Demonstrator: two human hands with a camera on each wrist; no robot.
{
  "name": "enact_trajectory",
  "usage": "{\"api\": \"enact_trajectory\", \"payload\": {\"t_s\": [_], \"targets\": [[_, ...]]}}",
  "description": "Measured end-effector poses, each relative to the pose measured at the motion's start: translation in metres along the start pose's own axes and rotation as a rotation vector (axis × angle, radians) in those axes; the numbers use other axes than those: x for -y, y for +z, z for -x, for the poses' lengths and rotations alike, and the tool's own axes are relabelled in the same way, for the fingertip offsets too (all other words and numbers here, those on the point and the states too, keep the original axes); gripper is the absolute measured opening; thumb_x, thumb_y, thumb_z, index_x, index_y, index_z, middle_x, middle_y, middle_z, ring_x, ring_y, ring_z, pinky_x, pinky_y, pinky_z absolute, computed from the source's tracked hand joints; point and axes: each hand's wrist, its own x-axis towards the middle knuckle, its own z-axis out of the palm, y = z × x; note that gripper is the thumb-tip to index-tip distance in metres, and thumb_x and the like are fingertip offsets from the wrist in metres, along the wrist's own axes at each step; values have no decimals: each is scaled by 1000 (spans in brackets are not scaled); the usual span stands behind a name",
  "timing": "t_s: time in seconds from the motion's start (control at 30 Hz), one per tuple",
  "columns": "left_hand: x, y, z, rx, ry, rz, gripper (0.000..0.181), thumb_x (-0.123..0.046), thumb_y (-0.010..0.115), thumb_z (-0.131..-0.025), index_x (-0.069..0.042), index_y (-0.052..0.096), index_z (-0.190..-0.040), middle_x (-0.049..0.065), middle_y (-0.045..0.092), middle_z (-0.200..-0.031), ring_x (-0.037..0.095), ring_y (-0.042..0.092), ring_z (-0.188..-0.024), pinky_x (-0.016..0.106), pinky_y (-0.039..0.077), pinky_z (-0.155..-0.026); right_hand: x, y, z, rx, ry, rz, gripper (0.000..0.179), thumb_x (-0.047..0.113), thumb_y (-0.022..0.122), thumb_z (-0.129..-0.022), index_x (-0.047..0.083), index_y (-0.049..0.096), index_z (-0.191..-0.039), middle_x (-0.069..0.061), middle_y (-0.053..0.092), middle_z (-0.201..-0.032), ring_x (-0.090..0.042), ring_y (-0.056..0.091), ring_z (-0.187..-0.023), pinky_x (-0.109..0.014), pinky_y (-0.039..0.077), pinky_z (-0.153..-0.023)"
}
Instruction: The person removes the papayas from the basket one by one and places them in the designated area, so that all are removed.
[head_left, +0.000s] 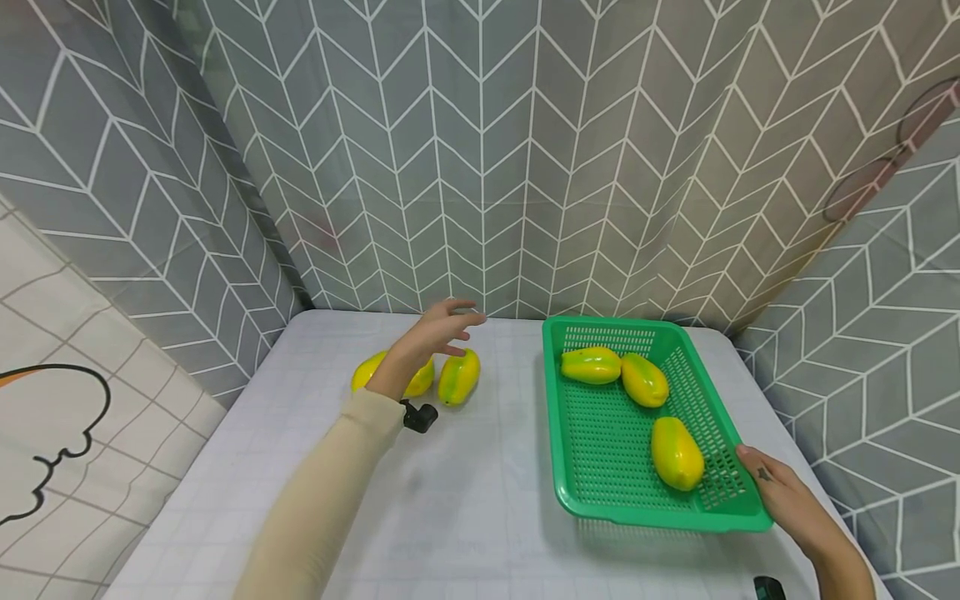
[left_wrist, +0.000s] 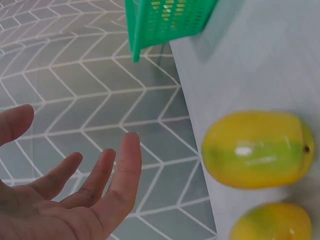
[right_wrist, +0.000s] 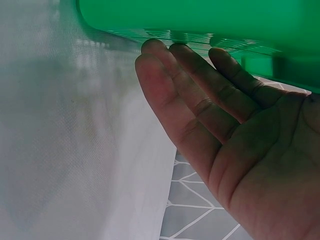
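My left hand [head_left: 442, 329] is raised over the far left of the table, fingers spread and loosely bent, holding nothing. Beside and below it lies a glossy yellow-green papaya-like fruit [head_left: 460, 377]. More yellow fruit [head_left: 420, 379] shows behind the left wrist, partly hidden; whether it is one piece or two I cannot tell. My right hand [head_left: 783, 492] grips the near right corner of a green plastic basket [head_left: 558, 433], thumb on the rim. In the right wrist view its fingers [right_wrist: 200, 105] reach beneath the basket. Three yellow fruits [head_left: 677, 454] lie inside the basket.
A white cloth covers the table [head_left: 480, 500]. Grey chevron-patterned curtains [head_left: 480, 167] hang behind and on both sides. The basket's near end appears raised, with a shadow on the cloth below it. A small black object [head_left: 768, 587] shows near the right wrist.
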Motion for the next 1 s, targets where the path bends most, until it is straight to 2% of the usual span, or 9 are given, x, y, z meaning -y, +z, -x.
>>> {"api": "enact_trajectory", "payload": {"t_s": [0.07,0.13,0.23,0.27,0.33,0.37,0.43,0.5,1.0], "targets": [[-3,5,-1,10,8,6,68,-45,66,-102,-22,42,-162,8,44,-164,33,57,-141,45,60,-107,0,0,0,5,2,-3,83,49,15,-116,-22,21,-157,-8,68,-107,-4,57,-88,-20,47,-85],[-7,11,-1,22,19,17,68,-45,66,-102,-21,42,-161,8,44,-164,34,57,-140,44,61,-104,0,0,0,6,-3,-15,83,49,15,-116,-22,20,-157,-12,68,-110,0,55,-90,-36,51,-98],[-12,19,-1,43,35,20,67,-44,66,-103,-20,43,-161,9,46,-163,34,58,-139,43,63,-101,1,0,-1,7,-9,-34,84,50,16,-115,-22,18,-158,-28,64,-124,9,48,-96,-64,43,-108],[-14,21,-1,52,39,23,68,-43,67,-103,-19,43,-161,9,47,-162,34,58,-139,44,63,-100,1,0,-1,4,-11,-37,84,51,16,-115,-22,18,-158,-32,61,-128,6,49,-99,-67,41,-109],[-18,27,-1,67,48,29,67,-42,67,-103,-19,43,-161,9,49,-161,35,58,-139,44,63,-100,1,1,-2,12,-10,-51,86,51,17,-115,-23,15,-158,-42,47,-147,-9,57,-120,-75,35,-114],[-20,29,-1,74,54,30,67,-42,67,-103,-19,43,-161,9,49,-161,36,58,-139,44,63,-99,2,1,-2,16,-9,-53,86,52,16,-115,-23,14,-158,-45,38,-155,-23,56,-133,-77,32,-115],[-23,34,-1,86,65,31,67,-42,67,-103,-18,43,-161,9,50,-161,36,58,-139,45,64,-99,2,2,-3,23,-5,-61,87,52,15,-115,-23,12,-158,-47,25,-161,-55,36,-150,-80,27,-117],[-26,40,-1,100,79,32,68,-41,67,-102,-17,43,-162,10,50,-161,37,58,-139,45,64,-98,2,3,-3,31,-7,-75,87,52,15,-115,-23,10,-158,-49,12,-163,-68,12,-152,-82,22,-117],[-43,85,-5,187,128,34,64,-37,66,-103,-13,46,-158,13,54,-156,40,60,-137,40,66,-90,1,4,-1,27,-8,-98,88,53,16,-115,-22,8,-158,-49,10,-163,-68,9,-153,-83,19,-118]]}}
